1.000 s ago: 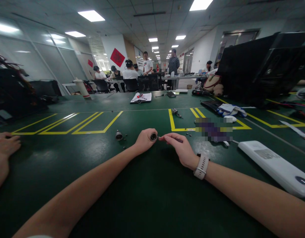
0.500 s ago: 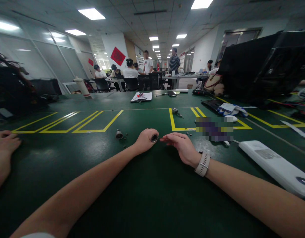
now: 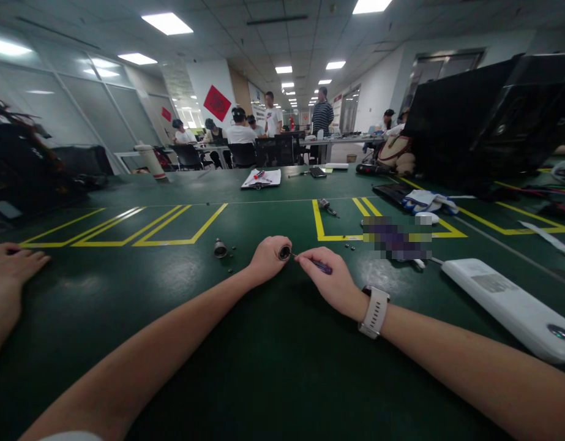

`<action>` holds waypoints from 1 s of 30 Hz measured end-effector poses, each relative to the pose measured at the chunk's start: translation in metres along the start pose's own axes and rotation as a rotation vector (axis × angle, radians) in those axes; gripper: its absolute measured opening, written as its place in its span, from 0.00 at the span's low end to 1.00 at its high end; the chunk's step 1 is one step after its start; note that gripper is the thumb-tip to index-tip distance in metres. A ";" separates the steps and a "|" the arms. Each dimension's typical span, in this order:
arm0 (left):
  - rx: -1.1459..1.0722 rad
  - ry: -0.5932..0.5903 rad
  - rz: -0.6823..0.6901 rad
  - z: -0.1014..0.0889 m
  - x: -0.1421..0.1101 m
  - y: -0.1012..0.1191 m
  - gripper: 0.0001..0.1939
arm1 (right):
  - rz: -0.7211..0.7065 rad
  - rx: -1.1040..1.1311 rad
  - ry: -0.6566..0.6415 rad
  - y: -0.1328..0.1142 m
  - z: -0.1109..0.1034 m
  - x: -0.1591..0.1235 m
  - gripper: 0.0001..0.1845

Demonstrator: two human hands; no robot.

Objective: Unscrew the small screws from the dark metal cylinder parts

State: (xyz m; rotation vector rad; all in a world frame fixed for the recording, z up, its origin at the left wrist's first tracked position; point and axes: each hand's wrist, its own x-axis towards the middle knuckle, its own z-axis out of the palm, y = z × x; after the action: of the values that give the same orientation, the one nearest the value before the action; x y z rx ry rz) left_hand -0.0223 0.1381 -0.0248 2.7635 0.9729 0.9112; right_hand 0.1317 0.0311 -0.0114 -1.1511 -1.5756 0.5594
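My left hand (image 3: 268, 260) is closed around a round metal part (image 3: 284, 252), its hollow dark end facing me; the fingers hide the rest of it. In my right hand (image 3: 332, 274) is a slim screwdriver (image 3: 323, 267) with a dark blue-purple handle, gripped by thumb and fingers. Its thin shaft points left at the rim of the metal part; whether the tip touches is too small to tell. Left of my left hand stands a cone-shaped metal piece (image 3: 220, 247), with several tiny dark parts (image 3: 231, 271) beside it. More small parts (image 3: 353, 248) lie beyond my right hand.
Another metal assembly (image 3: 327, 207) lies inside the yellow tape (image 3: 317, 223). A white power bank (image 3: 507, 306) is at right, near a blurred purple item (image 3: 395, 239). Another person's hand (image 3: 11, 269) rests at far left. A clipboard (image 3: 261, 179) lies farther back.
My right hand has turned and its fingers have shifted along the screwdriver, so the handle now shows. My left hand holds nearly still. The other person's hand has slid slightly right.
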 end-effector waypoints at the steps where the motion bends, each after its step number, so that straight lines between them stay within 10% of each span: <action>1: 0.021 -0.009 0.013 0.000 0.000 0.000 0.03 | 0.014 0.004 -0.010 0.000 0.000 0.000 0.09; 12: -0.207 0.031 0.025 -0.001 -0.001 0.000 0.02 | 0.432 0.755 -0.011 0.008 0.001 0.009 0.07; 23: 0.024 -0.019 0.026 0.001 0.000 -0.001 0.02 | 0.184 0.261 -0.029 0.003 0.000 0.004 0.10; 30: -0.139 -0.023 0.018 -0.002 -0.001 0.000 0.02 | 0.417 0.689 -0.045 0.008 -0.004 0.010 0.08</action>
State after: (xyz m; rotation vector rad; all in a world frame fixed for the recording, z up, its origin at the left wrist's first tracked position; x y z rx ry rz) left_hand -0.0235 0.1374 -0.0235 2.6649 0.8491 0.9108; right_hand 0.1390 0.0429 -0.0116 -0.9204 -1.0308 1.2927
